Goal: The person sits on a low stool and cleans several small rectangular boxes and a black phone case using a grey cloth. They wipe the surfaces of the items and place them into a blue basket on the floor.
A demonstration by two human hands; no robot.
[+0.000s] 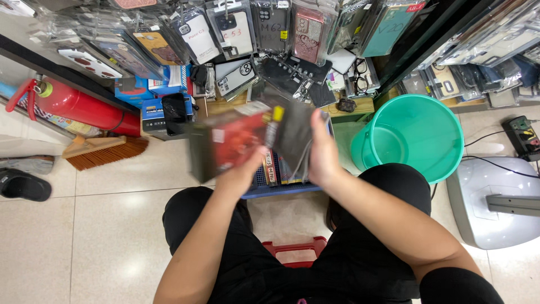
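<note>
- My left hand (242,171) fingers clamp the red packet (230,141).
- My right hand (323,152) fingers pinch the dark packet (295,132); better to flip slowly above the blue basket (281,188).

The packaged phone cases (247,138) sit at the centre, between the left hand (242,171) at seven o'clock and the right hand (323,155) at four o'clock, above a crate (281,180) on the floor (101,225). The bucket (413,135) stands at three o'clock, the fire extinguisher (79,104) and brush (104,152) at nine o'clock. Hanging phone cases (236,31) fill twelve o'clock. The stool (295,250) lies at six o'clock, the sandals (25,177) far out at eight o'clock.
</note>
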